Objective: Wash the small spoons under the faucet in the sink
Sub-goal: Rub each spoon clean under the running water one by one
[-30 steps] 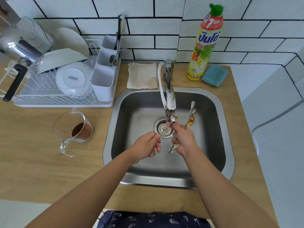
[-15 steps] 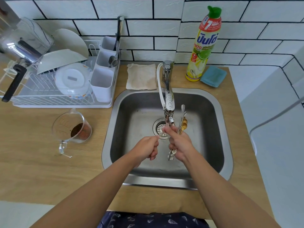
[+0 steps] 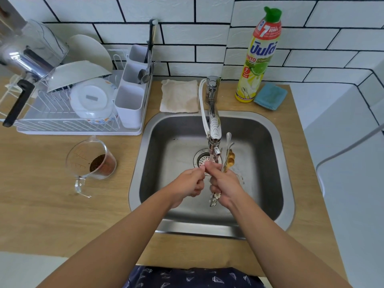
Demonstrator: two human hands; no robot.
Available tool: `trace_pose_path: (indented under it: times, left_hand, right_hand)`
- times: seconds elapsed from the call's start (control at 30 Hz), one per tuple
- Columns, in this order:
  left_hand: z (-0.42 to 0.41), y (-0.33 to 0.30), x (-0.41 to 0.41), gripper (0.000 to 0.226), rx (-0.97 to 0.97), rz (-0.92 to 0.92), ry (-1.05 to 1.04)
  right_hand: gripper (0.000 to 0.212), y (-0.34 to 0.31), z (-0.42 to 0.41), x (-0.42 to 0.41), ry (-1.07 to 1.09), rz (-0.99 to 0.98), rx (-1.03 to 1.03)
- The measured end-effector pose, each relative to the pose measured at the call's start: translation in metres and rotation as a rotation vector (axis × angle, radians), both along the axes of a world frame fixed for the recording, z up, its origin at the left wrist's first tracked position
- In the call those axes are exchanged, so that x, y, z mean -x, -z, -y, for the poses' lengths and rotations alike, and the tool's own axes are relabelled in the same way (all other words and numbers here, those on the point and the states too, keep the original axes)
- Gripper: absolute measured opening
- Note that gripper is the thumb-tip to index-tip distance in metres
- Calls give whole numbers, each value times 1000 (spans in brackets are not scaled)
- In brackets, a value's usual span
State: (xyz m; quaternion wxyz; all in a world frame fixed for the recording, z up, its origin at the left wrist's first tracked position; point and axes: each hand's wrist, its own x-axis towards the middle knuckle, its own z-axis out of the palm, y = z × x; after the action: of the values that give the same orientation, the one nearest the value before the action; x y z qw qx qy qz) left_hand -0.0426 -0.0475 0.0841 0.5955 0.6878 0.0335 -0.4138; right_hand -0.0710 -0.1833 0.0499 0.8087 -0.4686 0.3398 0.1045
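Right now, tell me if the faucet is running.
Running: a thin stream falls from the faucet spout onto the fingers over the sink drain.

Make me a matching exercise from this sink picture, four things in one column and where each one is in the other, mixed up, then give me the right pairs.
Things:
1. small spoons
2. blue sponge
3. measuring cup
4. beige cloth

Places:
A. on the counter left of the sink
B. behind the sink, left of the faucet
C. gripped in the right hand
D. beside the dish soap bottle

Pairs: 1-C, 2-D, 3-A, 4-B
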Motion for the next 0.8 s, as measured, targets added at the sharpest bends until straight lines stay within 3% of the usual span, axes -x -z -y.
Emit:
trace_pose_path:
  times: [0.13,0.23,0.3,0.43,0.63,0.8]
  left_hand:
    - [-6,1,-2,37,-249,191,184]
    - [-9,-8,-7,43,-296,182,224]
    - [-13,-13,-8,44,-263,132,243]
    - [-19,-15,-3,39,-191,54,253]
    - [-12,-18,-1,35,-145,-7,224]
    - [-23,-13,-4,41,26,-264,67]
  right_hand:
    - [12,0,5,-4,30,-15,74]
    - [18,2,-5,2,-27,-52,87]
    - [21,2,-3,3,-38,-45,75]
    - [14,3,11,-10,140,-8,-2]
    - [16,5,1,3,-112,-11,31]
    - [21,3,13,-12,158,40,-56]
